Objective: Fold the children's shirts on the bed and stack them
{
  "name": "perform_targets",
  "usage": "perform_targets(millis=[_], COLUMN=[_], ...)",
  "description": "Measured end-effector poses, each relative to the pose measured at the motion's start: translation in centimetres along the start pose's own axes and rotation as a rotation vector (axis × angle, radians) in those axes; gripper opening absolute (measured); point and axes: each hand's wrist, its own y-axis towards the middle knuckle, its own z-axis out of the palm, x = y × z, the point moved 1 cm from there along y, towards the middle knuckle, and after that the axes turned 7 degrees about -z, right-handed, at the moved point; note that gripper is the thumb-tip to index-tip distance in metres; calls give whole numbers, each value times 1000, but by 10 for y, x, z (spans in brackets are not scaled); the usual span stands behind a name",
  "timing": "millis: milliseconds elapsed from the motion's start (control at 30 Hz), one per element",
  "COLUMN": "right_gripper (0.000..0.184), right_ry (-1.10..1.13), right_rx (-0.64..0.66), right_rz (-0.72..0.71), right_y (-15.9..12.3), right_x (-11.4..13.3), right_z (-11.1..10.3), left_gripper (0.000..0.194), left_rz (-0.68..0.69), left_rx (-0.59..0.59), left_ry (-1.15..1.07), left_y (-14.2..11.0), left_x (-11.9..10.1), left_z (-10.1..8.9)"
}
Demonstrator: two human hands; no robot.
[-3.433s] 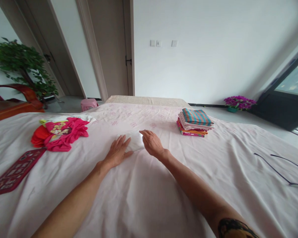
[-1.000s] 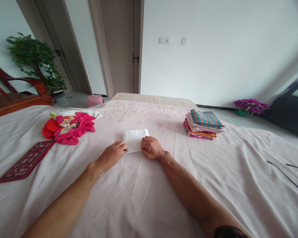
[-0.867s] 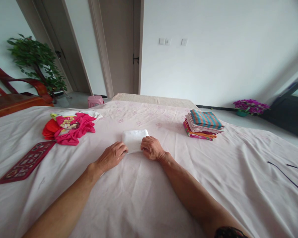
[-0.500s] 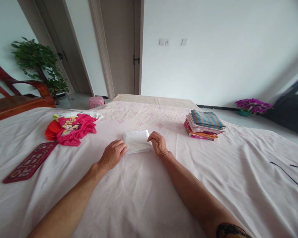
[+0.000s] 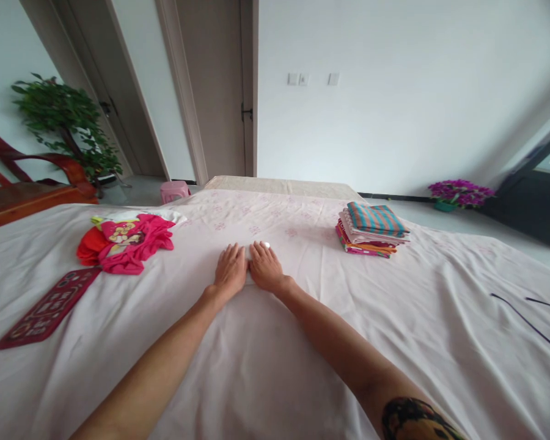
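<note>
Side by side near the middle of the cloth-covered surface, my left hand [image 5: 231, 267] and my right hand [image 5: 264, 266] lie flat on a folded white cloth [image 5: 247, 252]. The palms face down and the fingers stretch away from me. Most of the white cloth is hidden; only bits of it show between the hands and past the right fingertips. Neither hand grips it.
On the left lies a heap of pink, red and white clothes [image 5: 135, 241], beside a dark red patterned strip [image 5: 48, 310]. A stack of folded cloths [image 5: 373, 229] stands at the right, striped one on top. Dark cords [image 5: 529, 324] rest at the far right.
Both hands have moved inward over the white cloth. The right hand has let go of its edge, and the fingers of both now lie flat. The view has shifted slightly.
</note>
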Motion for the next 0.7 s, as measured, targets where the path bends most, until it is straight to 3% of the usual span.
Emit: perform_targets(millis=[133, 467, 600, 700], right_gripper=[60, 59, 58, 58], right_ry=[-56, -57, -21, 16], right_rx=[20, 69, 104, 104], right_rz=[25, 64, 144, 250], right_y=[-15, -33, -37, -35], right_x=[-10, -39, -53, -53], right_z=[11, -4, -11, -16], left_gripper=[49, 60, 54, 47], left_rz=[15, 18, -18, 85], left_rx=[9, 83, -46, -151], left_ry=[73, 80, 13, -62], left_y=[-15, -38, -45, -45], left_x=[10, 44, 50, 39], left_z=[8, 0, -13, -27])
